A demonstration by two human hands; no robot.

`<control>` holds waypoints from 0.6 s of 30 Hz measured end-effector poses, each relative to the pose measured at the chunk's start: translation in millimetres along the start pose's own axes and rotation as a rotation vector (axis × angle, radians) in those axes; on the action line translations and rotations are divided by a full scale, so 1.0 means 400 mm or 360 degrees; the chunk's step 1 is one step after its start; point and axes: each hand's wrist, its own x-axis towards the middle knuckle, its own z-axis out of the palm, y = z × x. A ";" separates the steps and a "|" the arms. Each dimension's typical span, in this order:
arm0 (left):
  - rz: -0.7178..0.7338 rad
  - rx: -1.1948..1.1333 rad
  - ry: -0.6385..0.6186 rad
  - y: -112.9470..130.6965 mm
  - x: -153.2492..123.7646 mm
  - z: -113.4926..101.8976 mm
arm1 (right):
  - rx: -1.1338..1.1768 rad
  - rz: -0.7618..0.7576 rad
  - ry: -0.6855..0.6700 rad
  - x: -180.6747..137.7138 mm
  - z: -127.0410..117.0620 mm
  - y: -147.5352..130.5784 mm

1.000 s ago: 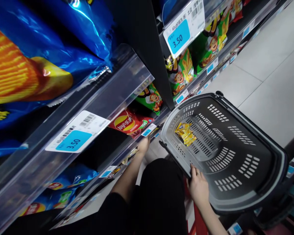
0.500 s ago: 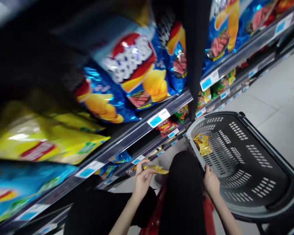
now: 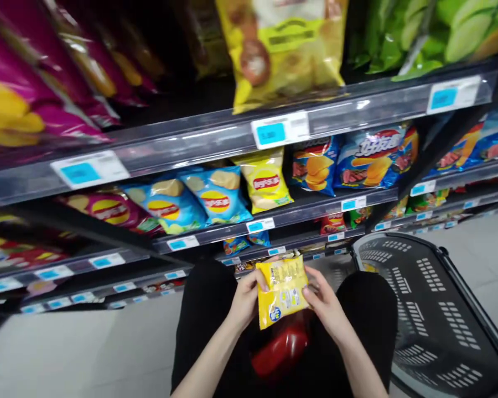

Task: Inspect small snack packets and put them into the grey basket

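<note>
A small yellow snack packet (image 3: 283, 290) is held up between my two hands, its printed side with a blue badge facing me. My left hand (image 3: 249, 292) grips its left edge, thumb across the front. On the opposite edge my right hand (image 3: 320, 296) pinches it, thumb in front and fingers behind. Both bent knees in black trousers flank the packet. To the right of my knee stands a grey and black shopping basket (image 3: 440, 298); a bit of yellow wrapping shows inside its left end.
Shelves of chip bags run across in front, with blue bags (image 3: 218, 199), a yellow bag (image 3: 268, 182) and a shelf edge with price tags (image 3: 280, 130) at the top. Something red and shiny (image 3: 280, 351) lies between my knees. Pale floor tiles (image 3: 120, 342) spread at left.
My right hand has left the basket rim and taken hold of the packet alongside my left hand. The packet is now turned flat towards me. My view has swung left along the shelves.
</note>
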 end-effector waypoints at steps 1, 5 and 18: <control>-0.0036 -0.0042 0.0017 0.003 -0.010 -0.024 | 0.0070 0.0002 0.0011 0.010 0.033 0.018; -0.0256 -0.0222 -0.0004 0.005 -0.054 -0.132 | 0.0055 0.0003 0.0102 0.037 0.094 0.094; -0.0252 0.0185 0.0143 -0.101 -0.105 -0.226 | -0.0138 0.0198 -0.0172 0.041 0.119 0.213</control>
